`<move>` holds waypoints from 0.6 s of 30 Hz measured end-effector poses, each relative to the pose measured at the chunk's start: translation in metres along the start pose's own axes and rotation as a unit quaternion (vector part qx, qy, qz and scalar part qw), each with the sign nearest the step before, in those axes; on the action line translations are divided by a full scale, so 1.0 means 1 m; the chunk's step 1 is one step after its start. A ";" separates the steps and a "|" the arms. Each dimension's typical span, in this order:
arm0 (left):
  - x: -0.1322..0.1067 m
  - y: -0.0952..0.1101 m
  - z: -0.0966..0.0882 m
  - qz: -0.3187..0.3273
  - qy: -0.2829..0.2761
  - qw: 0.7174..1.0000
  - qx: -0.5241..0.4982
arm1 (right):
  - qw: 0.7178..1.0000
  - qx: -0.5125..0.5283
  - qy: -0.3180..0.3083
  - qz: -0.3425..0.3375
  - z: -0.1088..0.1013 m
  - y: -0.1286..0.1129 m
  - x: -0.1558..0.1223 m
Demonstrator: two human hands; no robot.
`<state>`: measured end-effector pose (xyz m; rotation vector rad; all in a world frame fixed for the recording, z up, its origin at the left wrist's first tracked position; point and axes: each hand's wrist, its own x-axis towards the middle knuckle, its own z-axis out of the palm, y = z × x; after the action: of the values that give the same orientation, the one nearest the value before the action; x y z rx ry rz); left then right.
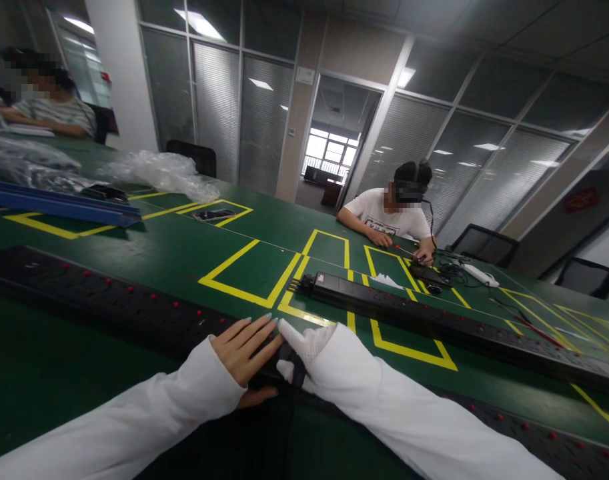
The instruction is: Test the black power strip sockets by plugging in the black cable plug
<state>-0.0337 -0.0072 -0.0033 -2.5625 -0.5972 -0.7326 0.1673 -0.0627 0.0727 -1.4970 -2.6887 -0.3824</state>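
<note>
A long black strip [109, 297] with several red buttons runs across the green table [184, 253] in front of me. My left hand [247, 347], bare, lies on it with fingers stretched flat and the thumb under its near edge. My right hand [309, 353], in a white glove, rests beside it, touching the strip near a dark joint or cable; its fingers curl, and whether they grip anything is hidden.
A second black strip [434, 320] lies farther back over yellow taped boxes [249, 267]. A person in a white shirt [394, 217] works opposite, with cables [459, 273] nearby. Blue rails [59, 203] and plastic wrap [159, 173] sit far left, where another person [49, 100] sits.
</note>
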 end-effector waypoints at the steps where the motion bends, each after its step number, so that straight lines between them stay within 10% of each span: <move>1: 0.000 0.001 0.000 -0.002 -0.005 1.000 -0.002 | 0.999 -0.030 -0.018 0.016 -0.002 -0.004 -0.002; 11: 0.000 0.002 -0.002 0.002 -0.006 1.000 -0.001 | 0.983 -0.015 -0.155 0.094 -0.001 -0.015 0.008; 18: -0.005 -0.004 -0.009 -0.008 -0.017 0.999 -0.046 | 0.997 -0.011 -0.066 0.047 0.003 -0.029 0.029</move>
<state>-0.0429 -0.0097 0.0023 -2.6627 -0.6076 -0.7403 0.1280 -0.0520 0.0683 -1.7048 -2.7054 -0.3203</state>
